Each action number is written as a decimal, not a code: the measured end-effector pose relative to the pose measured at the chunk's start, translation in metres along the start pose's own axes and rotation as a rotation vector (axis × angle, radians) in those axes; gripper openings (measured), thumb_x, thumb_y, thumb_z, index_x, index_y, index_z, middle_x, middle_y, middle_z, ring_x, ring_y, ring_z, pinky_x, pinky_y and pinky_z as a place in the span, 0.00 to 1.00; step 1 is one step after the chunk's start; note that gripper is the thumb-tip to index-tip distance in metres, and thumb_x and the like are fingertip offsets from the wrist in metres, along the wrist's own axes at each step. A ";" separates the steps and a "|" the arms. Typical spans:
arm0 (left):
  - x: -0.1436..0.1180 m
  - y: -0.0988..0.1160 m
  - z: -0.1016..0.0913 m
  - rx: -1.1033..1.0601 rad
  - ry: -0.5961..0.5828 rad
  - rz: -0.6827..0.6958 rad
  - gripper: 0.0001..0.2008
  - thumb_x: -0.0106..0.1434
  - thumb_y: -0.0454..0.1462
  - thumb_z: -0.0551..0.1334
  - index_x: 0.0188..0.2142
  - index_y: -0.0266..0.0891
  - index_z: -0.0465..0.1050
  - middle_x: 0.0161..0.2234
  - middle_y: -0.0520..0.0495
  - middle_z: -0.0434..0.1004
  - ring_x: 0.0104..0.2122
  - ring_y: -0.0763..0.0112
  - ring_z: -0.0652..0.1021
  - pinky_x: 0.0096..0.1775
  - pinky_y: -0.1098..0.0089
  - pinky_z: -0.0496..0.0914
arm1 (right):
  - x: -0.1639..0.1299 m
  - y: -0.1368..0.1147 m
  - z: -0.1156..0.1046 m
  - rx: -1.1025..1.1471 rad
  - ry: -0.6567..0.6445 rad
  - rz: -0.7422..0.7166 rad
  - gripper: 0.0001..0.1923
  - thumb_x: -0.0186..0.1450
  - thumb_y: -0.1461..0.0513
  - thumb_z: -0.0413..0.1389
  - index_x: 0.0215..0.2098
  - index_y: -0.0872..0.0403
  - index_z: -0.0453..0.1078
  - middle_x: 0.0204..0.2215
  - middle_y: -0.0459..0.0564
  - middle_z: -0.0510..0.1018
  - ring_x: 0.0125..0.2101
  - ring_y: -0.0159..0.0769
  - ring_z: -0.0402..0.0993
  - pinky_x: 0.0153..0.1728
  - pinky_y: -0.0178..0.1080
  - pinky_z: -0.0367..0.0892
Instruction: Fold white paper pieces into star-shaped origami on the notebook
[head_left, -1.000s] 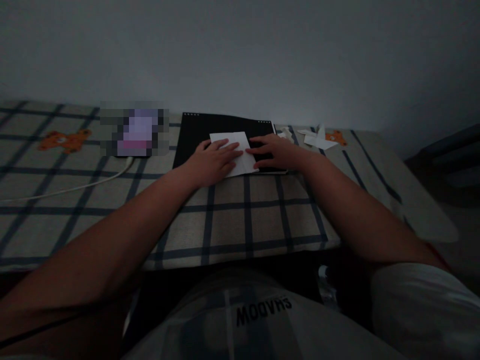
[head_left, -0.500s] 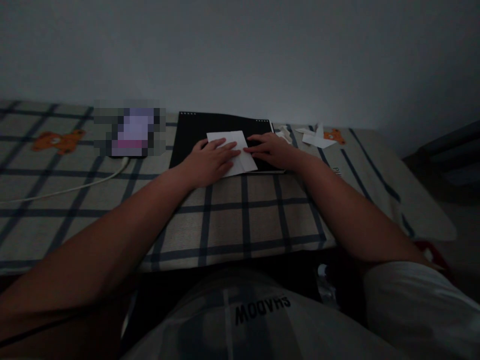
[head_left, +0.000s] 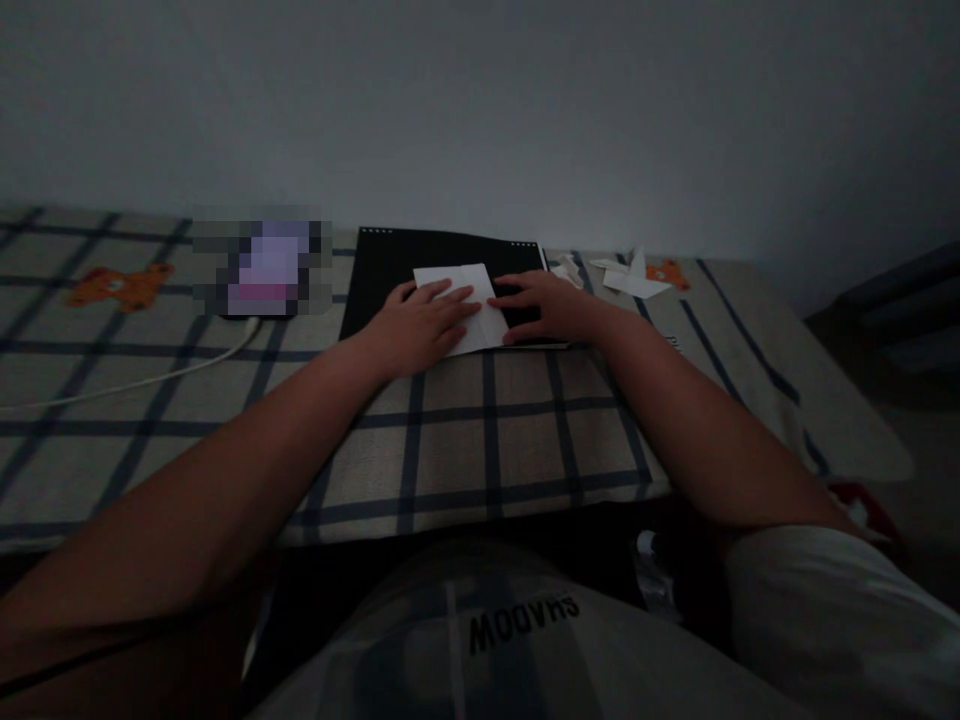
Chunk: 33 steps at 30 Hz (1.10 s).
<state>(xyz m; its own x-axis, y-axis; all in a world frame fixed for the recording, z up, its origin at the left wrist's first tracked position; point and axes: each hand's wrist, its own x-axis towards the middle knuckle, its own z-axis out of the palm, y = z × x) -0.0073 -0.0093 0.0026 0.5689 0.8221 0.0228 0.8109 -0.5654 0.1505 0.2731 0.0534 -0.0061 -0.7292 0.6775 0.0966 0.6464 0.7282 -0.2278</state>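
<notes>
A folded white sheet of paper (head_left: 472, 278) lies on a black notebook (head_left: 442, 248) in the middle of the table. Lying flat across the paper's left part is my left hand (head_left: 421, 322), its fingers spread and pointing right. My right hand (head_left: 544, 306) is at the paper's right edge, fingers apart, the tips touching the edge. A vertical crease shows in the paper between the two hands. Part of the sheet is hidden under the left fingers.
A phone (head_left: 268, 268) with a blurred screen and a white cable (head_left: 202, 362) lies to the left. Folded white paper pieces (head_left: 634, 275) lie to the right. A checked cloth (head_left: 457, 450) covers the table, which meets a wall (head_left: 480, 120) at the back.
A finger of my right hand has come down to the paper's lower right corner, spreading the hand wider. My left hand stays in place on the paper.
</notes>
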 end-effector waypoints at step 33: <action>-0.009 0.005 -0.007 0.089 0.073 0.095 0.29 0.78 0.48 0.54 0.72 0.41 0.71 0.73 0.37 0.70 0.70 0.43 0.71 0.67 0.44 0.63 | -0.002 -0.016 0.010 -0.136 0.240 -0.087 0.16 0.78 0.58 0.56 0.53 0.52 0.85 0.52 0.58 0.85 0.51 0.48 0.77 0.50 0.48 0.67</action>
<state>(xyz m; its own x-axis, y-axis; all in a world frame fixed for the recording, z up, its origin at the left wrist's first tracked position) -0.0099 -0.0190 0.0102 0.6352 0.7651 0.1054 0.7643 -0.6423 0.0565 0.2619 0.0389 -0.0123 -0.7198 0.6048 0.3407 0.6196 0.7811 -0.0777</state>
